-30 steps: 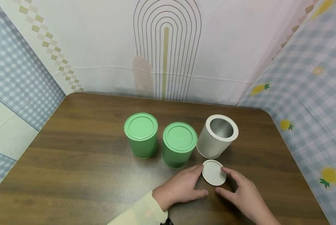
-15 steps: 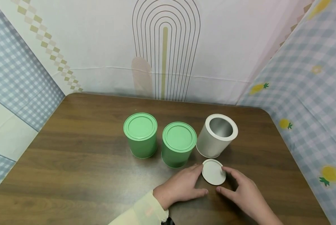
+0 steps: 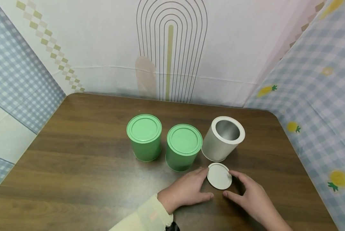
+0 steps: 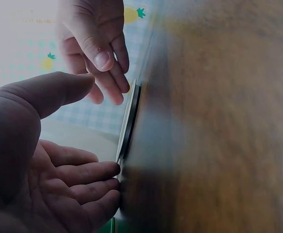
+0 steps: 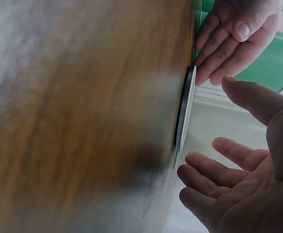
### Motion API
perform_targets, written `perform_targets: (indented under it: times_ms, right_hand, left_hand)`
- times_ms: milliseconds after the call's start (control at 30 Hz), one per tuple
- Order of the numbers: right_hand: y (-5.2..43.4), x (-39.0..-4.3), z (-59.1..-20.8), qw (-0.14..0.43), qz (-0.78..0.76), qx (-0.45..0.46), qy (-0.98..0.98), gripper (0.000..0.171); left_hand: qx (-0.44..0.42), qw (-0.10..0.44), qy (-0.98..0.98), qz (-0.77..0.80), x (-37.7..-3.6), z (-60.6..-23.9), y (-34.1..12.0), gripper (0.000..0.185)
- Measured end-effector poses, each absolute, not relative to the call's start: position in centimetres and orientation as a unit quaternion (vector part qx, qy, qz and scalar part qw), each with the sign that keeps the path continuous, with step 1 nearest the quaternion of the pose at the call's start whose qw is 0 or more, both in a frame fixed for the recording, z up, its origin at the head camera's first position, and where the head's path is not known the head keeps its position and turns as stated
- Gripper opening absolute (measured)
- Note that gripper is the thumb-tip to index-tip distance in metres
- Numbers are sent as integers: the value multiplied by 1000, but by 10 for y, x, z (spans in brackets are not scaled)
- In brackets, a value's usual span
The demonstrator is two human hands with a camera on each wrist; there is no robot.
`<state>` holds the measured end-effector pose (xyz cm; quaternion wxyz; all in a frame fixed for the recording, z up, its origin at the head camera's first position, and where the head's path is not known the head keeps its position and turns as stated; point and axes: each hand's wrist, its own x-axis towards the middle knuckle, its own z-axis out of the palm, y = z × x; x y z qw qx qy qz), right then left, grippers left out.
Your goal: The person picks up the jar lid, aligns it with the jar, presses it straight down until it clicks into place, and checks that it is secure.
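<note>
A round white lid (image 3: 219,176) lies flat on the brown wooden table. My left hand (image 3: 187,189) is at its left side, fingers extended, with the fingertips right at the rim. On the opposite side, my right hand (image 3: 251,195) has its index fingertip close by the lid's right edge and its thumb spread apart. Neither hand grips anything. Seen edge-on in the left wrist view, the lid (image 4: 128,121) stands between the fingers of both hands. Just behind it is an uncovered white can (image 3: 218,147), its round mouth showing a grey metallic inside.
Two green cans with their lids on, a middle one (image 3: 181,157) and a left one (image 3: 146,147), stand upright left of the white can. The table (image 3: 74,166) ends at a patterned cloth backdrop (image 3: 112,48), with checked cloth (image 3: 314,80) on the right.
My right hand has drifted very slightly right, away from the lid's edge. My left hand, the lid and the cans hold their places on the table.
</note>
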<state>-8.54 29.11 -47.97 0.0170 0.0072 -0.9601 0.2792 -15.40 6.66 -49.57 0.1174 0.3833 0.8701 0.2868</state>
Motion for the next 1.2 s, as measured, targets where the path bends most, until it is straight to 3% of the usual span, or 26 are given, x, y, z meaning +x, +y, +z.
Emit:
perform_targets:
  times_ms: [1200]
  right_hand:
    - [299,-93,-485,5,259,14,-966,69]
  left_hand:
    - [389,107,868,291,-160,-498,69,76]
